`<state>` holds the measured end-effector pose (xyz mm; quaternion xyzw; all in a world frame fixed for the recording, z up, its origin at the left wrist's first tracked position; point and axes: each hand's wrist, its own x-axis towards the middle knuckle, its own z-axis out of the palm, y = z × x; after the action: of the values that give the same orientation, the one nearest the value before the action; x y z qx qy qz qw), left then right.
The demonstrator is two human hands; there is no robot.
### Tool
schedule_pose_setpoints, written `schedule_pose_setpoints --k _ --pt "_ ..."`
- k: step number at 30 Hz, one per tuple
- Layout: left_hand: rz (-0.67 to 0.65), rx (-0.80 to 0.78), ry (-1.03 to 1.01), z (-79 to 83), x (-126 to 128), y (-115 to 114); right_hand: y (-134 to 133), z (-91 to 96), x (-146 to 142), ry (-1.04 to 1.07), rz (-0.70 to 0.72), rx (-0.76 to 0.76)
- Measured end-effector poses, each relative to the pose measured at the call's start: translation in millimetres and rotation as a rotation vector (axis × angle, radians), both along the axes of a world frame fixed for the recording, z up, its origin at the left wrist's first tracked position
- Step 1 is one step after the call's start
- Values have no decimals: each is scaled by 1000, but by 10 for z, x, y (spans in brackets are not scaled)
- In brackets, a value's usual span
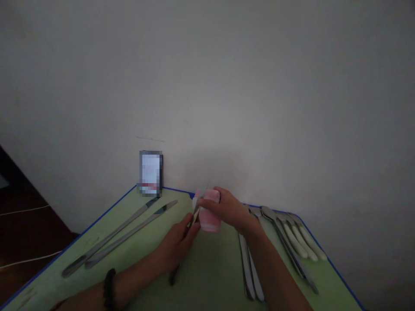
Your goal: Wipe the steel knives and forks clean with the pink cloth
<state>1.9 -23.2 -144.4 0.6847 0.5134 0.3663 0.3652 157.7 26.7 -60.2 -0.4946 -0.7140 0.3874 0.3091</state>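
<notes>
My left hand (177, 244) is closed round a table knife (181, 255), its handle end pointing down toward me and its blade tip rising between the hands. My right hand (228, 209) grips a pink cloth (210, 216) and presses it against the knife's blade near the tip. Both hands meet over the far middle of the green table (214, 272). A dark bead bracelet (109, 287) sits on my left wrist.
Two long knives (123, 235) lie side by side at the left. Several utensils (249, 272) lie under my right forearm, and white-handled cutlery (300, 242) lies at the right. A small blurred card (151, 172) leans on the pale wall. Blue trim edges the table.
</notes>
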Motion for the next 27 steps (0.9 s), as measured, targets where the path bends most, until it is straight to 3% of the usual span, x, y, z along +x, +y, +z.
schedule_pose_setpoints --k 9,13,16,20,24,27 --pt "-77 -61 -84 -26 6 -40 75 -143 -51 52 -94 78" --pt "-262 -240 -240 -49 -19 -48 81 -78 13 129 -96 55" --pt "-367 -345 -422 -87 -23 -38 91 -3 128 175 -198 90" --pt "-306 -354 -503 -138 -3 -5 80 82 234 162 -334 153" --pt "-199 -306 -500 -168 19 21 -12 147 159 62 -126 114" --pt "-159 -294 -507 -154 20 31 -99 188 53 130 61 13"
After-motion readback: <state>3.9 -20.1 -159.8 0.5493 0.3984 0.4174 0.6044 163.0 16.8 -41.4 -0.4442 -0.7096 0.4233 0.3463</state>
